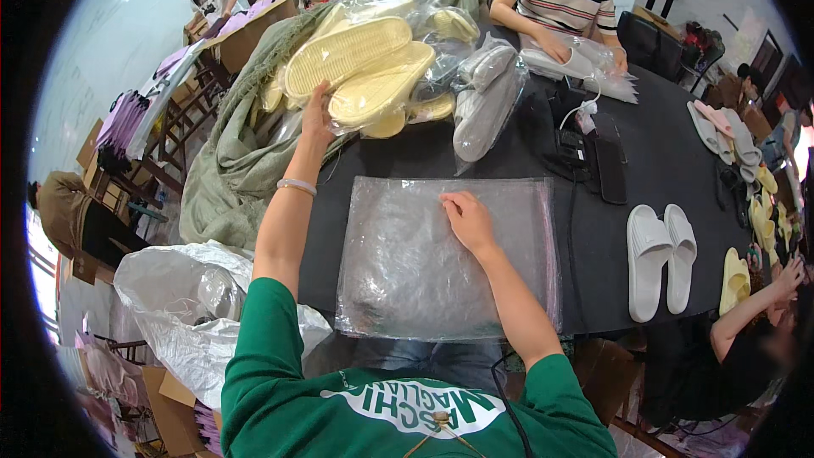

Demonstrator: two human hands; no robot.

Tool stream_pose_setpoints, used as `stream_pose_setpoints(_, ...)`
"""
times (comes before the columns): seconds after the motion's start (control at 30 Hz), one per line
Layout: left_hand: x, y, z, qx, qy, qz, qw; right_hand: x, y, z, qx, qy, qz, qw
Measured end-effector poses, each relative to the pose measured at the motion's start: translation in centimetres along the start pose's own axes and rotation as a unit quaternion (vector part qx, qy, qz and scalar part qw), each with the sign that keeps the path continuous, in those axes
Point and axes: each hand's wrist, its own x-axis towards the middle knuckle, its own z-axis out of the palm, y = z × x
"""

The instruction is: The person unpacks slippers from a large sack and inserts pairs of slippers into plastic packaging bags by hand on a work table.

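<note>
My left hand [315,117] reaches to the far left of the table and grips the near edge of a clear bag holding a pair of pale yellow slippers [349,58]. The slippers lie soles up on a heap of other bagged slippers. In front of me is a flat stack of clear plastic bags [407,263]. My right hand [468,220] rests on the stack's upper half, its fingers curled and pinched together at the top bag. A bagged pair of grey slippers [483,110] lies just beyond the stack.
Green cloth [225,178] surrounds the heap. A white sack [186,305] stands at my left. On the black table [593,271] are a phone [610,171], cables and loose white slippers [649,259]. Across from me, a person [560,0] handles bagged white slippers [577,64]. More people work around.
</note>
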Motion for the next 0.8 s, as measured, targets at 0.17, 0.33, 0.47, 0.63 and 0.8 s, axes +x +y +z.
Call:
stream_pose_setpoints(0.17,-3.6,2.8,0.2,0.043,-0.05,0.053,0.996,0.1,0.2,0.2,0.036,-0.002,0.007,0.999)
stream_pose_setpoints(0.33,-12.8,1.0,-1.8,0.055,-0.109,0.242,0.963,1.3,-0.2,-1.2,0.345,-0.042,0.203,0.915)
stream_pose_setpoints(0.47,-18.0,0.7,-1.2,0.458,-0.293,0.118,0.831,2.2,3.3,-1.2,0.408,0.056,0.118,0.904)
stream_pose_setpoints(0.63,-23.6,-1.2,-5.5,0.641,0.103,0.17,0.741,2.1,1.7,-2.5,0.695,-0.024,0.179,0.696)
stream_pose_setpoints(0.8,-29.2,-0.9,-3.7,0.74,0.152,-0.052,0.653,1.8,1.8,-3.1,0.705,-0.028,0.195,0.682)
